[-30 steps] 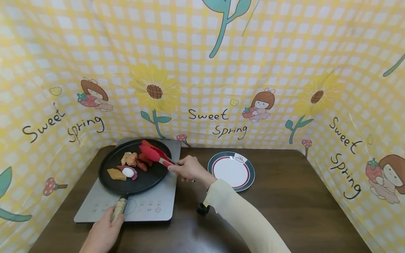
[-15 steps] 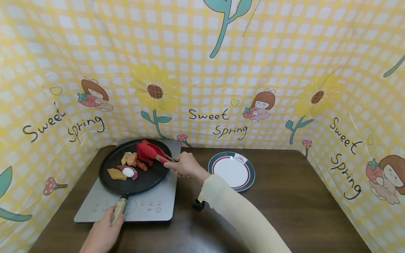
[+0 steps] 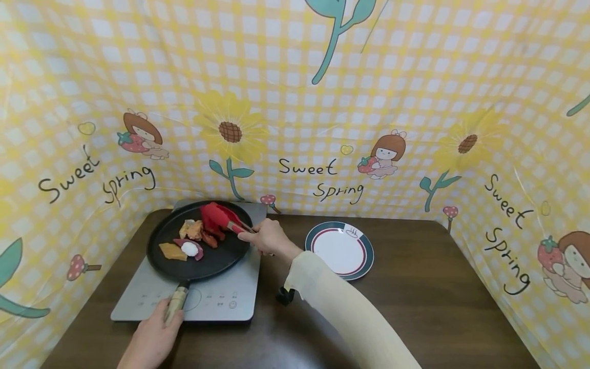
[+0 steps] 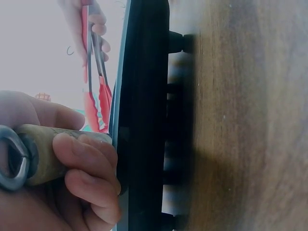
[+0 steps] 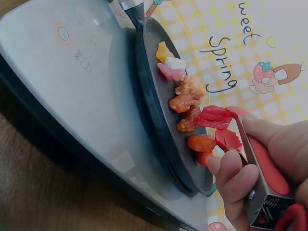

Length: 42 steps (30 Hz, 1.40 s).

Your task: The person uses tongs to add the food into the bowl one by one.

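Note:
My left hand (image 3: 153, 334) grips the pale wooden-looking handle (image 3: 176, 303) of a round black frying pan (image 3: 218, 265). In my right hand (image 3: 273, 239) are red-tipped tongs (image 3: 222, 215), their heads spread apart over the pan's far right part. The right wrist view has the ridged red tong heads (image 5: 215, 117) beside an orange-red food piece (image 5: 201, 143); whether they touch it I cannot tell. Also lying in the pan are browned pieces (image 3: 193, 230), a flat yellow piece (image 3: 173, 251) and a pink piece with a white top (image 3: 189, 249).
Under the pan is a grey induction cooker (image 3: 230, 287) on the dark wooden table (image 3: 415, 287). A white plate (image 3: 338, 251) with a green rim stands right of the cooker. Checked yellow cloth (image 3: 295, 102) surrounds the back and sides. Something small and black (image 3: 285, 295) shows beneath the right sleeve.
The tongs have spread wider, and my right hand has shifted slightly left and toward the food. My left hand keeps its grip on the pan handle. The head view has shifted slightly.

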{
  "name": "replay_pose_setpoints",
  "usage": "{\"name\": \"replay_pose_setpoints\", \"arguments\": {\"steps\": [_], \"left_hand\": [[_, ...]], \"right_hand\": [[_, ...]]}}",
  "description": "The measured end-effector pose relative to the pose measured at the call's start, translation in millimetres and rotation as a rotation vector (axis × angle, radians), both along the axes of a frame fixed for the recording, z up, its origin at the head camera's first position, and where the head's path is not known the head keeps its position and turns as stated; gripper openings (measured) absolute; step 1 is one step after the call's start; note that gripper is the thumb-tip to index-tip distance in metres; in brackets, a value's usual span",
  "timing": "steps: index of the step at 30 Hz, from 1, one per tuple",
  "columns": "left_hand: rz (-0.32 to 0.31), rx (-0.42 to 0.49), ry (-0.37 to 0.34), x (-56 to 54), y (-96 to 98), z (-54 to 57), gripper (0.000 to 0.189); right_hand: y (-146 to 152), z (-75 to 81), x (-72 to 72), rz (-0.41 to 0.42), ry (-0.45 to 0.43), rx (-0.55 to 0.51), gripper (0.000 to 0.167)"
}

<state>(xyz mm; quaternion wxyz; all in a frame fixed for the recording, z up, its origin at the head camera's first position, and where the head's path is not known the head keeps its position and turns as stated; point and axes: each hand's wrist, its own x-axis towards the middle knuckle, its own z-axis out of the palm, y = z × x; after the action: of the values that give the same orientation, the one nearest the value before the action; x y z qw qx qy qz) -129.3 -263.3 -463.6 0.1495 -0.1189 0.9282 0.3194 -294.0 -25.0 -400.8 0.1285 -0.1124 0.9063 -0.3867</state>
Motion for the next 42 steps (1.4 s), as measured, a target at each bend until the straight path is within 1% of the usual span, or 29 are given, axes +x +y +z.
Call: {"name": "replay_pose_setpoints", "arguments": {"steps": [7, 12, 17, 20, 24, 31, 37, 42], "left_hand": [[0.011, 0.01, -0.006, 0.8, 1.9, 1.3, 0.072], [-0.001, -0.003, 0.036, 2.1, 1.3, 1.0, 0.07], [0.001, 0.001, 0.017, 2.4, 0.2, -0.8, 0.071], [-0.001, -0.001, 0.018, 2.6, 0.1, -0.7, 0.072], [0.002, -0.004, 0.025, 2.7, 1.1, 0.8, 0.071], [0.007, -0.004, 0.051, 2.0, 2.4, 2.8, 0.068], [0.012, 0.003, 0.035, 1.1, 2.8, 3.4, 0.069], [0.018, 0.009, 0.023, 1.7, 2.7, 3.4, 0.068]], "right_hand": [[-7.0, -1.7, -4.0, -0.031, -0.017, -0.011, 0.047], [-13.7, -4.3, -5.2, -0.053, -0.018, -0.013, 0.046], [-19.7, -8.2, -5.2, -0.061, -0.041, -0.021, 0.046], [-22.0, -9.4, -5.4, -0.061, -0.031, -0.013, 0.046], [-23.2, -9.0, -7.4, -0.054, -0.01, 0.009, 0.047], [-24.2, -4.0, -9.2, -0.04, -0.004, 0.025, 0.047], [-24.4, -3.2, -8.0, -0.046, 0.0, 0.028, 0.048], [-21.7, -3.3, -5.1, -0.055, -0.008, -0.01, 0.049]]}}
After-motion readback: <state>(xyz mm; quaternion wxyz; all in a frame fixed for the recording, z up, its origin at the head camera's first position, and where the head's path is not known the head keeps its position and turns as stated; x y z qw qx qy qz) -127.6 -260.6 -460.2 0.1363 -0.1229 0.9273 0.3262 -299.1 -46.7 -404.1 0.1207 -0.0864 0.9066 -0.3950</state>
